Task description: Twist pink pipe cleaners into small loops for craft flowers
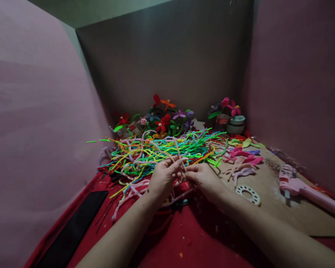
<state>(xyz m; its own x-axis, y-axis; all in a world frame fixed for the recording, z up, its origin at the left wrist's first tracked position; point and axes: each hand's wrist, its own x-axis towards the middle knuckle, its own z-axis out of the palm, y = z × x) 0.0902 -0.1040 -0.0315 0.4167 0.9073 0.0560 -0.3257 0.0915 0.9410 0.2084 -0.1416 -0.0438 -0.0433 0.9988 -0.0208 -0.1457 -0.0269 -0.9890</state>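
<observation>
Head view: left hand [164,175] and right hand [203,178] both pinched shut on pale pink pipe cleaner [178,150], just before tangled pipe-cleaner pile [162,149]. Likely snagging on loose strands beyond fingertips; hot-glue gun [293,183] well right.

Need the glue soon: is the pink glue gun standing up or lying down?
Lying down: the pink glue gun rests flat on the brown board.

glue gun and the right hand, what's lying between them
In the head view, a white ring with holes lies on the brown board between the right hand and the pink glue gun.
</observation>
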